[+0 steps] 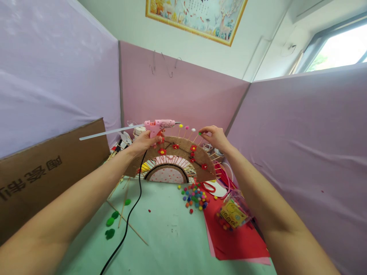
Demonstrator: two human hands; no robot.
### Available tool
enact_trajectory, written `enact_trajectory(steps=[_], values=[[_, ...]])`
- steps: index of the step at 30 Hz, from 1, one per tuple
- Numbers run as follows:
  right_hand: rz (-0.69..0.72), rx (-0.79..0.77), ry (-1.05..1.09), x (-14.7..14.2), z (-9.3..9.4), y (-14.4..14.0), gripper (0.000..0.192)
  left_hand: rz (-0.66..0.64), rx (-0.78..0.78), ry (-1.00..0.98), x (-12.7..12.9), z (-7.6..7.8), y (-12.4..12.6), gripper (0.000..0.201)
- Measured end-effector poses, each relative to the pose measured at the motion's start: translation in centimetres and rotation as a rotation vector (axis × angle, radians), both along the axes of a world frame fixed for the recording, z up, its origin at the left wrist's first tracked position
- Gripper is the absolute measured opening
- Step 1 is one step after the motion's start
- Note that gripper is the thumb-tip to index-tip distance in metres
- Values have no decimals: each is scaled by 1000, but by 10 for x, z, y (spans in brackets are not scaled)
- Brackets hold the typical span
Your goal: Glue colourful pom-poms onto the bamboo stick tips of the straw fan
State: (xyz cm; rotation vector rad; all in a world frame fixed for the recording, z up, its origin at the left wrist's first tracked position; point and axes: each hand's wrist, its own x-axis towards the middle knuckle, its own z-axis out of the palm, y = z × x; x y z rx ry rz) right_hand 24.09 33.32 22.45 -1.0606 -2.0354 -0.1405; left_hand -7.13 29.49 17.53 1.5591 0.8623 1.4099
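My left hand (147,142) is closed round the handle of a pink hot glue gun (160,125), its nozzle pointing right and a long glue stick (111,132) sticking out behind. My right hand (214,136) pinches a small green pom-pom (200,133) at the tip of a thin stick. Below both hands stands a brown fan-shaped piece (183,147) with red flowers (194,148) and a dark branch on it. Yellow, pink and white pom-poms (193,130) top the neighbouring sticks along its upper edge. A dotted half-round (168,175) forms the fan's base.
Loose coloured pom-poms (195,196) lie before the fan. A bag of pom-poms (233,212) rests on red sheets (237,244), near red-handled scissors (208,187). Green pieces (110,221) and thin sticks (133,229) lie at left. The black cord (126,225) crosses the table; cardboard (57,172) stands left.
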Motion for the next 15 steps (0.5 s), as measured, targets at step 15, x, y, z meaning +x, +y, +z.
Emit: enact_trajectory(steps=[15], values=[[-41, 27, -201, -4, 8, -6, 15, -4, -17, 23, -2, -1, 3, 43]])
